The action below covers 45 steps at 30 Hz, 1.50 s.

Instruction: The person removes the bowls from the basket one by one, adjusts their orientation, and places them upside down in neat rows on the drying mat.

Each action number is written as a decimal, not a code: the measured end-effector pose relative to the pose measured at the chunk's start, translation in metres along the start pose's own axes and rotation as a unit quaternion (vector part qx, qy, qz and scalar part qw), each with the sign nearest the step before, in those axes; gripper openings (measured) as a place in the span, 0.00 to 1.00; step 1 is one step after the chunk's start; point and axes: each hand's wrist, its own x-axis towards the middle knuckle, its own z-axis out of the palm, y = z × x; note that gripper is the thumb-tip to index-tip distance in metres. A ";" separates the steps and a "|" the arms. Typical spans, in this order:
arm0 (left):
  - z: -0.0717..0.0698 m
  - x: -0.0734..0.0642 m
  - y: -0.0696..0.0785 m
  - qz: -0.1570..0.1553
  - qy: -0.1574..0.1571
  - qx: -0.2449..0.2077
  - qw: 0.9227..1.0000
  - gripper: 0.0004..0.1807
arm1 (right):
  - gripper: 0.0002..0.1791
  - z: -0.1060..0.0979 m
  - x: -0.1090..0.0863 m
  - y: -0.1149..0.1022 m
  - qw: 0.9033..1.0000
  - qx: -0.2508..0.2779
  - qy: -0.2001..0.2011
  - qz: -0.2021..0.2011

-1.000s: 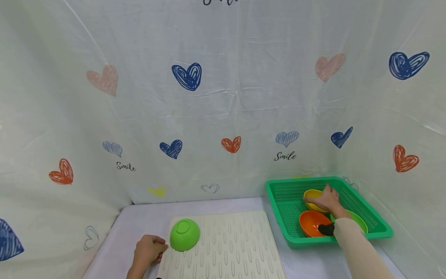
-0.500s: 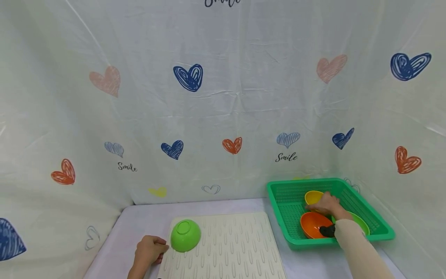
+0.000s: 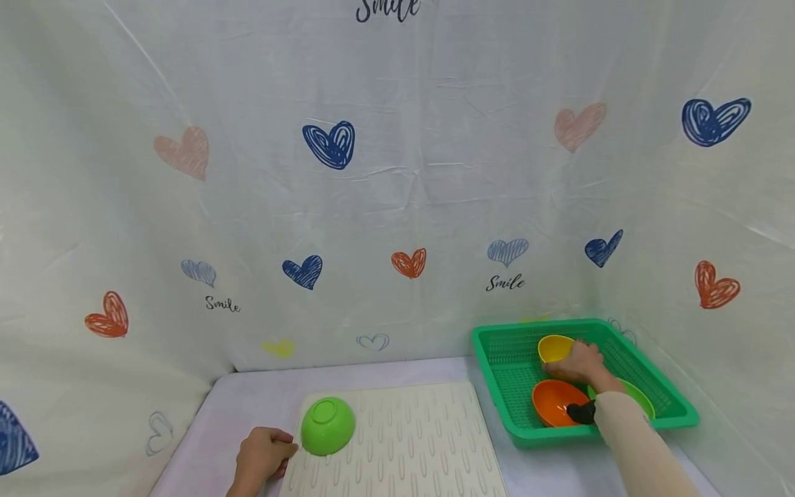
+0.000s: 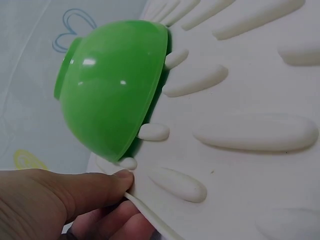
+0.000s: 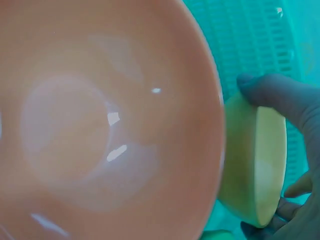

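Observation:
In the head view, my left hand [image 3: 262,454] pinches the left edge of a white ridged mat [image 3: 422,449]. The left wrist view shows the thumb [image 4: 107,187] on top and curled fingers beneath. Just beyond it, a light green bowl [image 3: 327,426] sits upside down on the mat. Over at the right, my right hand [image 3: 582,364] grips a small yellow bowl [image 3: 554,348] inside a green basket [image 3: 487,373]. The right wrist view has the thumb [image 5: 272,92] on one side of that tilted bowl and fingers on the other. An orange bowl [image 3: 549,400] lies close by.
A second light green bowl [image 3: 640,397] lies at the basket's right, partly behind the sleeve. A black wrist camera [image 3: 580,412] hangs over the orange bowl. The patterned curtain [image 3: 397,207] rises directly behind the table [image 3: 267,393].
My right hand has shifted a little nearer, and the yellow bowl has tilted so more of its inside faces the head view. My left hand and the overturned bowl stay put.

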 end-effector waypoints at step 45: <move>-0.003 -0.002 0.000 -0.002 -0.007 -0.015 1.000 0.09 | 0.69 0.003 -0.065 -0.100 0.992 0.059 0.067 -0.093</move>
